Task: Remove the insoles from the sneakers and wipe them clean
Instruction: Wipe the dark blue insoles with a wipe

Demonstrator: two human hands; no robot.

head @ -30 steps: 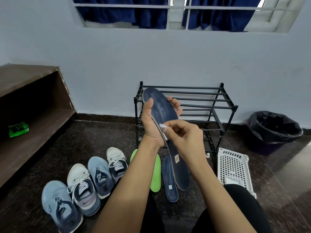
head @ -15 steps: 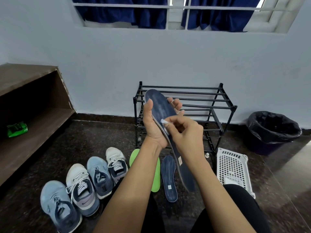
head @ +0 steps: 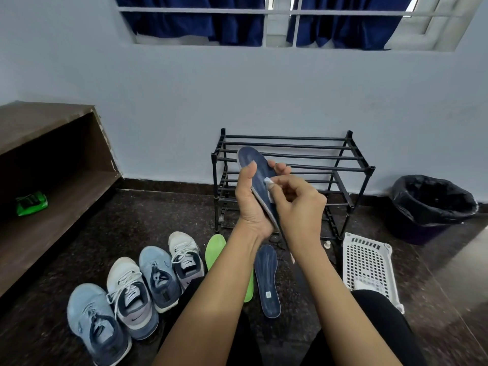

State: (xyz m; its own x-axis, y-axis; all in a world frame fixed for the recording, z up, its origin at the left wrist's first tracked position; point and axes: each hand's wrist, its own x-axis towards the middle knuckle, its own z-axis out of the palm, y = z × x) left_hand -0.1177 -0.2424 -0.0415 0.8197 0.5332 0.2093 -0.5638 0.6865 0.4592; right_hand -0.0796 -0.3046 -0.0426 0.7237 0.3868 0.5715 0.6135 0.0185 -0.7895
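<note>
Navy insole point(head: 254, 165) gripped by left hand point(head: 250, 202); right hand point(head: 298, 207) fingers pinch white wipe point(head: 268, 182) against it

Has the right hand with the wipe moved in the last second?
Yes. The right hand has slid its white wipe up the dark blue insole toward the toe, higher against the fixed black shoe rack.

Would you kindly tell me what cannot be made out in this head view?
Head view:
The held navy insole: lower end hidden behind the right hand and forearm.
The white wipe: mostly covered by that hand.
The green insole: middle hidden by the left forearm.
The green packet on the shelf: print too small.
The white basket: pale item inside blurred.
The bin: interior too dark.
</note>
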